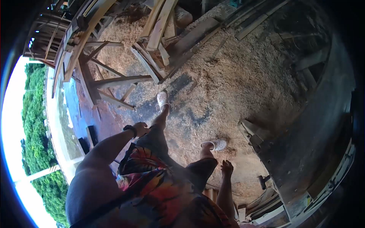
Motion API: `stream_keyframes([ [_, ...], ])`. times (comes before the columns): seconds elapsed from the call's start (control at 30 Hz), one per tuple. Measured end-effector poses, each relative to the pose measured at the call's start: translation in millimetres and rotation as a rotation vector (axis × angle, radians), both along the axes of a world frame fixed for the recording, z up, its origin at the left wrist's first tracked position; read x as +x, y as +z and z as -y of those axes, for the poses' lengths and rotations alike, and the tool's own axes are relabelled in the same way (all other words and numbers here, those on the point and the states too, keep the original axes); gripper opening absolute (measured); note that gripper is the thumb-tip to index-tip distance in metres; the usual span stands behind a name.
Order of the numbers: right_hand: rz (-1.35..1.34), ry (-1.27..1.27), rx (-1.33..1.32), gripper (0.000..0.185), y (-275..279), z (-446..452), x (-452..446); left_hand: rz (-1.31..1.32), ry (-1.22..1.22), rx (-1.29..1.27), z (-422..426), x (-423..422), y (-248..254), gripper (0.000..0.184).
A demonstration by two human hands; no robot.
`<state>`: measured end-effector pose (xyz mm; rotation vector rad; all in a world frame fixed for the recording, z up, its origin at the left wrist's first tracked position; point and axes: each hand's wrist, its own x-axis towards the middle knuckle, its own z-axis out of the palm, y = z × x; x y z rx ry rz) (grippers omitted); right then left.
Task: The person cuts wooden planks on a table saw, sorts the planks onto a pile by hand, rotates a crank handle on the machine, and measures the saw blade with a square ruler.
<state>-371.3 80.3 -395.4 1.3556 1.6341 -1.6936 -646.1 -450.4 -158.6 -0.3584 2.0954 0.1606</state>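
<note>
Fingers (228,163) loosely curled, your right hand (227,168) hung beside your shorts (154,141), as did your left hand (142,129), finger spacing unclear.

Left hand (142,129) near dark shorts (153,141), right hand (227,168) lowered, wood shavings (243,83), planks (161,28)
</note>
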Motion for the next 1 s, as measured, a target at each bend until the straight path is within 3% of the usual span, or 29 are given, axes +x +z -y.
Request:
stream_keyframes([
  [0.03, -0.026, 0.088, 0.038, 0.045, 24, 16, -57, -0.044, 0.016, 0.002, 10, -1, -8, 0.078],
  [0.1, -0.210, 0.360, 0.174, 0.041, 32, 55, -147, 0.005, 0.209, 0.062, 34, -3, -31, 0.077],
  [0.13, -0.367, 0.698, 0.384, 0.041, 21, 71, -189, 0.056, 0.229, 0.105, 48, -7, -45, 0.081],
  [0.23, -0.343, 0.956, 0.381, 0.046, 78, 170, -327, 0.226, 0.153, 0.264, 85, -22, -98, 0.101],
  [0.3, -0.340, 1.108, 0.357, 0.048, 62, 237, -389, 0.331, 0.099, 0.178, 89, -46, -90, 0.120],
  [0.4, -0.379, 1.242, 0.310, 0.051, 38, 347, -462, 0.318, 0.204, 0.063, 110, -64, -101, 0.133],
  [0.47, -0.328, 1.263, 0.312, 0.060, 35, 420, -503, 0.358, 0.328, 0.082, 124, -78, -99, 0.134],
  [0.5, -0.419, 1.289, 0.459, 0.062, 23, 450, -522, 0.369, 0.390, 0.087, 131, -90, -98, 0.135],
  [0.57, -0.602, 1.326, 0.754, 0.067, -5, 498, -550, 0.310, 0.434, 0.082, 140, -105, -91, 0.121],
  [0.6, -0.674, 1.334, 0.742, 0.073, -27, 514, -565, 0.272, 0.449, 0.059, 144, -110, -91, 0.114],
  [0.67, -0.644, 1.410, 0.915, 0.076, -17, 553, -601, 0.263, 0.539, 0.037, 152, -112, -101, 0.108],
  [0.77, -0.459, 1.493, 0.932, 0.079, -39, 584, -641, 0.273, 0.623, 0.032, 155, -99, -116, 0.100],
  [0.87, -0.216, 1.546, 0.752, 0.082, -59, 597, -676, 0.313, 0.628, 0.065, 167, -105, -120, 0.097],
  [0.9, -0.304, 1.560, 0.888, 0.080, -74, 597, -680, 0.305, 0.634, 0.059, 167, -106, -116, 0.096],
  [1.0, -0.313, 1.503, 0.822, 0.072, -93, 599, -701, 0.288, 0.645, 0.056, 171, -107, -117, 0.094],
])
